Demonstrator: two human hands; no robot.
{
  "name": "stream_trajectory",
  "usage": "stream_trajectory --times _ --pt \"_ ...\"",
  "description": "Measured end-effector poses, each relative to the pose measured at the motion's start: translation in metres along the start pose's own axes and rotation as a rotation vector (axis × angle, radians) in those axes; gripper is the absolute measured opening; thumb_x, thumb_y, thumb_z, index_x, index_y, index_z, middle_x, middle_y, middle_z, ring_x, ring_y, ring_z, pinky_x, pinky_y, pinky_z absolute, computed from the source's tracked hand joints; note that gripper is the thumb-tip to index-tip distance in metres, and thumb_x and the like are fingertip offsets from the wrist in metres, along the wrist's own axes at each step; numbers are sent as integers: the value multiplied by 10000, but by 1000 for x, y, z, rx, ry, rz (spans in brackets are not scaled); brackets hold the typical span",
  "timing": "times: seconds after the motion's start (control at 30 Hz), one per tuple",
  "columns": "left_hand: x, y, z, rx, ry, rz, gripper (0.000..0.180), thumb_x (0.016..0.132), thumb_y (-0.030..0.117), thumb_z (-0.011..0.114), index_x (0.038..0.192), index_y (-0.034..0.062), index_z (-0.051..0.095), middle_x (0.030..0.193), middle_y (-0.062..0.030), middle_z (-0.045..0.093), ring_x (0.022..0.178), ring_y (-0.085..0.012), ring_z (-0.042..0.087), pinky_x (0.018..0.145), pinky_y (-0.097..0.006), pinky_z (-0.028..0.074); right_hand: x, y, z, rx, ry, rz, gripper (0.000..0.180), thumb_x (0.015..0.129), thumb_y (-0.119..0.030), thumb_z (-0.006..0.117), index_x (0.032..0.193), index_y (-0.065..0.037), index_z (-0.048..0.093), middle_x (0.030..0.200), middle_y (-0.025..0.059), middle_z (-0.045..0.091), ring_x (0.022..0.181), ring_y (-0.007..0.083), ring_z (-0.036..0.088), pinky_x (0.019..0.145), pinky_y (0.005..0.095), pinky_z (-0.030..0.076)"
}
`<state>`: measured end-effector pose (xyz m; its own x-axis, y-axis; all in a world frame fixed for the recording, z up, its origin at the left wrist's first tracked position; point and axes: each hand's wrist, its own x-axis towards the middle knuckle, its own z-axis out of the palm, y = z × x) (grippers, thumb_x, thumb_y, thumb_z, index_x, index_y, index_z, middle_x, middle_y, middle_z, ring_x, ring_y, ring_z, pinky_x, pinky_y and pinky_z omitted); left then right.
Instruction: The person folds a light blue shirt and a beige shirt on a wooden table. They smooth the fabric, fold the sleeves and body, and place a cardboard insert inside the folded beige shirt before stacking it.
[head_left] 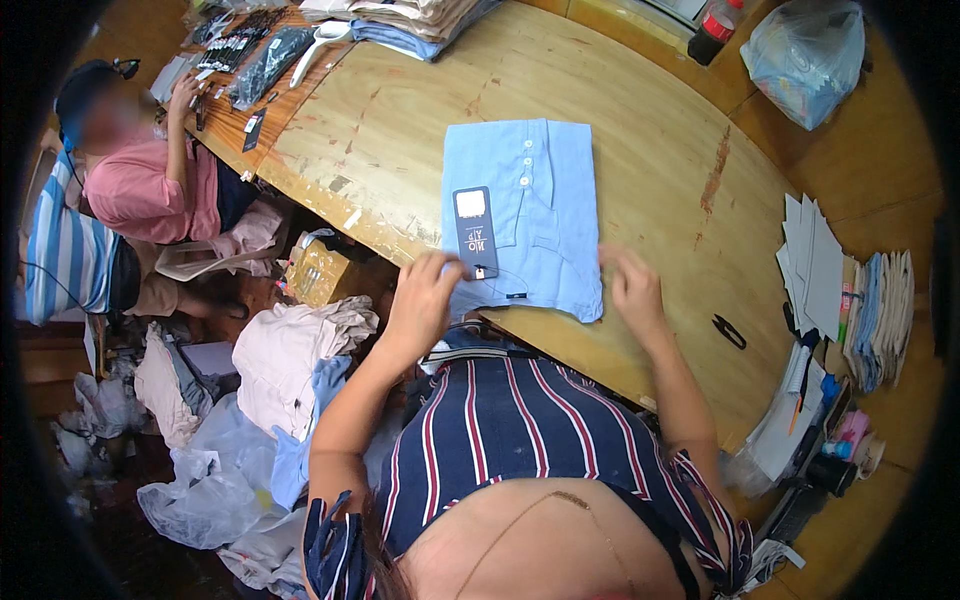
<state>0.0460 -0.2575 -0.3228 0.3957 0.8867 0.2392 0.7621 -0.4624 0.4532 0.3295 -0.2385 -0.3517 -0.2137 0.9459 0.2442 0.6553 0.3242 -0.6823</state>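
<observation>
A folded light blue garment (560, 215) with a short row of white buttons lies flat on the table before me. On its left side rests a dark blue hang tag (473, 230) with a white patch, and a thin dark cord runs from the tag's lower end. My left hand (428, 295) is at the garment's lower left edge, by the tag, with fingers curled and pinched on the cloth. Beside the right edge is my right hand (633, 285), its fingers bent and somewhat blurred. Whether they touch the cloth is unclear.
Black thread snips (730, 332) lie on the wooden table (660, 180) at right. Folded garments (420, 25), a white-handled tool (318, 48) and tags occupy the far left. A co-worker in pink (140, 195) sits there. Papers (808, 270) line the right edge; cloth heaps (290, 360) lie left below.
</observation>
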Motion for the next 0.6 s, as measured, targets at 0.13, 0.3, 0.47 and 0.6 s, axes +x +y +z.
stream_trajectory --times 0.13,0.3,0.47,0.6 --pt "90 -23 28 -19 265 99 300 639 -42 480 926 43 506 943 -102 512 936 -268 472 789 -360 353 114 7 12 -76 120 -224 290 663 70 414 871 -41 582 961 121 566 944 238 518 818 353 392" --pt "152 -52 78 245 172 -18 445 837 312 405 1219 86 367 1281 -67 345 1202 -245 285 952 -481 215 204 47 48 -625 30 -417 282 744 -41 411 925 -151 598 1118 68 497 1026 224 460 841 428 341" --pt "150 -64 102 250 60 -119 528 845 423 341 1270 110 312 1348 -53 248 1248 -240 201 973 -531 127 218 60 14 -657 -195 7 264 776 -141 431 986 -187 582 1132 39 485 1060 233 432 816 465 345" --pt "152 -64 104 274 63 -104 509 846 411 348 1264 122 324 1345 -57 252 1247 -256 199 963 -541 132 207 60 35 -476 -168 -328 227 770 -171 448 951 -175 585 1109 46 491 1053 230 442 810 478 356"
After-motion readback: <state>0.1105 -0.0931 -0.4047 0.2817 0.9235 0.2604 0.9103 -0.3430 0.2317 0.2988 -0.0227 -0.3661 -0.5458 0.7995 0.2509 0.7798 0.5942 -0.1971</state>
